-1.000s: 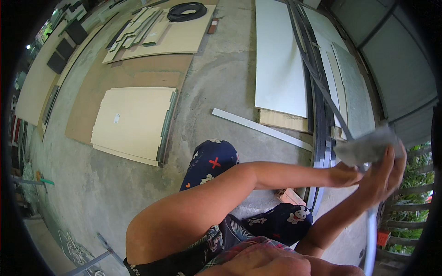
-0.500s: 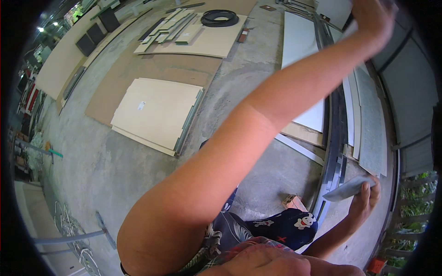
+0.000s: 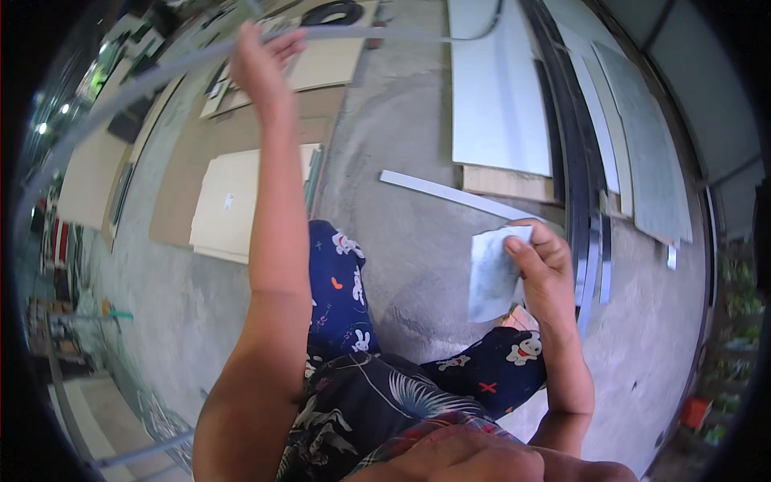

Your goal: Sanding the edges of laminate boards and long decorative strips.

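My left hand (image 3: pixel 261 60) is raised high at the upper left, its fingers closed on a long thin grey strip (image 3: pixel 144 76) that arcs from the left edge across the top of the view. My right hand (image 3: pixel 546 273) is lower, at the right, pinching a grey-white cloth (image 3: pixel 491 277) that hangs from its fingers above the concrete floor. My legs in dark blue patterned trousers (image 3: pixel 337 297) are below both hands.
Pale wooden boards (image 3: pixel 233 201) lie on the concrete floor at the left. A large grey sheet (image 3: pixel 494 88) and more panels (image 3: pixel 642 145) lie at the upper right, beside dark strips (image 3: pixel 574 161). A flat grey strip (image 3: pixel 450 193) lies on the floor. A black coil (image 3: pixel 333 12) sits at the top.
My left arm swung from the upper right across to the upper left, carrying the thin strip. My right hand with the cloth rose from the lower right toward the middle.
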### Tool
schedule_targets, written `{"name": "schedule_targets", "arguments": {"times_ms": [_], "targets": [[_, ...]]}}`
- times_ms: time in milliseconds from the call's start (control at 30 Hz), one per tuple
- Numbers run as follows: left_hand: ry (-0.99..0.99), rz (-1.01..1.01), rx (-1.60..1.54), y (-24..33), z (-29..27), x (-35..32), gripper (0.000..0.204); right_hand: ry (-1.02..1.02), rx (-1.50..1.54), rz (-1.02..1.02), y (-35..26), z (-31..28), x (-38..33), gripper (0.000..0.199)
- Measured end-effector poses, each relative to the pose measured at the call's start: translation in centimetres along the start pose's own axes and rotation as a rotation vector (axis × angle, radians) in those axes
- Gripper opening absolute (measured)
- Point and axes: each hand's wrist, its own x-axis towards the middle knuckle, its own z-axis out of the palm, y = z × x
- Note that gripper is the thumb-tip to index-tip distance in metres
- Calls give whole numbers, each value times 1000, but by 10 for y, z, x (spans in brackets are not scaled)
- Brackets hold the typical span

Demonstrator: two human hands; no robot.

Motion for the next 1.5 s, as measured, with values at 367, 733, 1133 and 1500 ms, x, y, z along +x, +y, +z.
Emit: {"name": "schedule_targets", "arguments": {"times_ms": [367, 733, 1133, 1500], "targets": [[248, 149, 350, -33, -27, -15, 47, 362, 444, 392, 53, 14, -10, 11], [303, -208, 448, -19, -64, -22, 37, 273, -93, 405, 73, 67, 5, 11], [198, -399, 409, 133, -61, 41, 30, 421, -642, 719, 58, 84, -95, 42], [245, -296, 211, 364, -105, 27, 19, 137, -309, 69, -196, 108, -40, 25]]}}
